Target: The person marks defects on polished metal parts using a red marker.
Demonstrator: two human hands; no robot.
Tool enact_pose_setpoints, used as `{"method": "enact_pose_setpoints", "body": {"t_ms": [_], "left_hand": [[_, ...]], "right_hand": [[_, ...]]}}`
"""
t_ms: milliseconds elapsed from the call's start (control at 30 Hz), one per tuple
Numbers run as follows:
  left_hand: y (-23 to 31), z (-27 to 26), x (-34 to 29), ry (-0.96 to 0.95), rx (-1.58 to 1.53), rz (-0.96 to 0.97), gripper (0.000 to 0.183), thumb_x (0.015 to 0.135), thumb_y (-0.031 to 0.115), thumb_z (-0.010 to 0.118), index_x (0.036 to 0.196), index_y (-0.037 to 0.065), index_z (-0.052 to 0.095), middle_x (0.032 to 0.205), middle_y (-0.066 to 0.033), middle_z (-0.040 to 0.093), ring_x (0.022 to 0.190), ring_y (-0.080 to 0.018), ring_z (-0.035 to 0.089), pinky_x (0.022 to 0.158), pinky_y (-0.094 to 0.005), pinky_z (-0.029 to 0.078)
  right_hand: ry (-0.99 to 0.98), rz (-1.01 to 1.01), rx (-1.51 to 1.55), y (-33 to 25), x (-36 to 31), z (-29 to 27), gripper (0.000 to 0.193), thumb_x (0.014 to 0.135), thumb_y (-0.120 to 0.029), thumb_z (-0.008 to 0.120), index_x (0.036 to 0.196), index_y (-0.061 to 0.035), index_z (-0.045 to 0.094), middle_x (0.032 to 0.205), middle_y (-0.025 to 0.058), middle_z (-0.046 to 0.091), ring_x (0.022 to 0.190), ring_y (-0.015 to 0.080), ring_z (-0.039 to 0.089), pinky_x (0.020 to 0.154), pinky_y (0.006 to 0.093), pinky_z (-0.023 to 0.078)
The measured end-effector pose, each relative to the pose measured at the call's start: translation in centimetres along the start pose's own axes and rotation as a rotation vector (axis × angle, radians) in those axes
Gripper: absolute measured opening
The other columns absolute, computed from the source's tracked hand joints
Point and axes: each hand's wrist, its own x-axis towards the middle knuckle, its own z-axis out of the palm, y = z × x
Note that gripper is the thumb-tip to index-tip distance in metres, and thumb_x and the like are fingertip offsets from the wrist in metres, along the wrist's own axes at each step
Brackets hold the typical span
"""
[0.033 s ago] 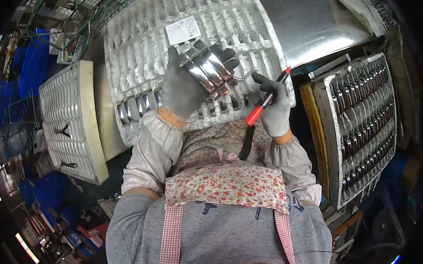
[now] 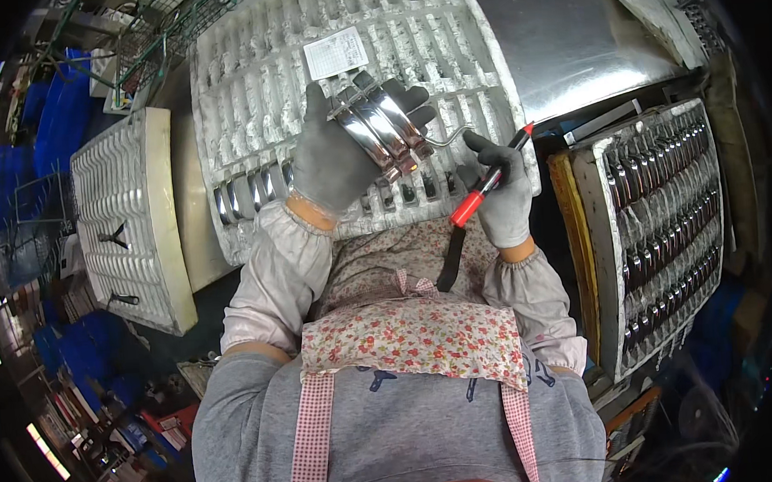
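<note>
My left hand (image 2: 335, 163), in a grey glove, is turned palm up and holds several shiny curved metal strips (image 2: 381, 133) side by side, fingers spread behind them. My right hand (image 2: 506, 203), also gloved, grips a red and black marker pen (image 2: 469, 207), its red tip pointing up and right. A thin bent metal wire (image 2: 450, 137) runs between the strips' right end and my right fingertips; I cannot tell what it belongs to. Both hands are over a slotted whitish foam tray (image 2: 245, 99), where more curved strips (image 2: 265, 186) sit in the near left slots.
A paper card (image 2: 336, 53) lies on the tray. At the right stands a tray packed with shiny pieces (image 2: 664, 237); at the left, another slotted tray (image 2: 123, 200) carries two dark pieces. A metal worktop (image 2: 590, 34) extends at back right, and green wire baskets (image 2: 140, 53) stand at back left.
</note>
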Motion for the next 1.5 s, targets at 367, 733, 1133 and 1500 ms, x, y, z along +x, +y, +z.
{"method": "enact_pose_setpoints", "body": {"t_ms": [367,733,1133,1500], "left_hand": [[1.0,-0.9,0.0,0.055,0.142,0.023,0.091,0.085,0.070,0.027,0.138,-0.004,0.024,0.141,-0.0276,0.028,0.129,-0.0434,0.031,0.104,-0.0629,0.025],[0.5,0.1,-0.2,-0.002,0.104,-0.044,0.093,0.084,0.070,0.035,0.136,-0.007,0.025,0.138,-0.0320,0.030,0.127,-0.0448,0.034,0.103,-0.0616,0.028],[-1.2,0.6,-1.4,0.139,1.130,0.149,0.025,0.079,0.005,0.069,0.103,0.000,0.064,0.095,-0.0053,0.067,0.088,-0.0127,0.062,0.080,-0.0264,0.052],[-1.6,-0.2,-2.0,0.053,1.194,0.142,0.027,0.078,0.003,0.070,0.104,-0.002,0.062,0.095,-0.0058,0.068,0.086,-0.0115,0.063,0.077,-0.0256,0.052]], "right_hand": [[-0.002,-0.066,-0.364,2.9,-0.1,1.0,0.028,0.073,-0.012,0.073,0.096,-0.0072,0.058,0.098,0.0100,0.067,0.086,0.0287,0.062,0.074,0.0374,0.049],[-0.053,-0.151,-0.465,2.7,0.0,1.1,0.026,0.074,-0.013,0.071,0.096,-0.0085,0.059,0.085,0.0121,0.065,0.076,0.0316,0.061,0.065,0.0411,0.048],[-0.067,-0.192,-0.495,3.5,-0.1,1.2,0.028,0.072,-0.015,0.072,0.096,-0.0115,0.059,0.076,0.0116,0.060,0.073,0.0318,0.057,0.065,0.0432,0.044],[-0.118,-0.155,-0.570,2.8,-0.1,1.1,0.028,0.073,-0.010,0.072,0.099,-0.0069,0.061,0.088,0.0109,0.066,0.081,0.0309,0.061,0.070,0.0396,0.048]]}}
